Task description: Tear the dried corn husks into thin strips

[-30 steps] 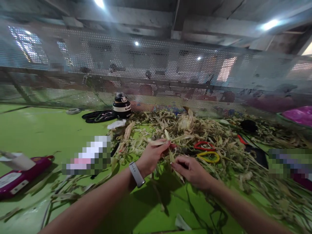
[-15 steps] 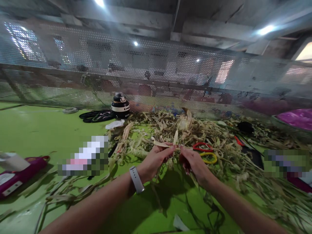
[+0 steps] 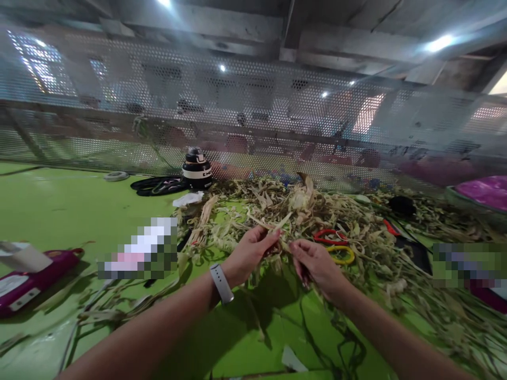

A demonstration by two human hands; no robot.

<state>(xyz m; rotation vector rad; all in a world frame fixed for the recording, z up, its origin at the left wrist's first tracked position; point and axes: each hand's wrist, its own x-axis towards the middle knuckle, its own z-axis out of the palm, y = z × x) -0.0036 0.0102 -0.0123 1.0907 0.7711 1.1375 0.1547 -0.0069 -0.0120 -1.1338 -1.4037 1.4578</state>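
Note:
Near the middle of the green table, my left hand [image 3: 253,250], with a pale watch strap on its wrist, pinches strips of dried corn husk [image 3: 284,221]. The strip ends stick up and out past its fingertips. Just to the right, my right hand [image 3: 317,261] is closed, thumb against fingers, at the lower end of the husk; its grip is partly hidden. Beside the right hand lie scissors with one red and one yellow handle loop [image 3: 341,255], their blades covered by husk. A heap of dried husks [image 3: 261,198] spreads behind both hands.
A black and white bottle [image 3: 197,169] stands at the back by a perforated metal screen [image 3: 237,116]. On the left lies a purple device [image 3: 59,264] with a white box on it. A purple bag [image 3: 483,191] sits far right. Loose husks litter the green tabletop [image 3: 99,206].
My hands have drawn slightly apart, opening a small gap between the fingertips. The upright husk strip now leans to the right. The view has shifted slightly.

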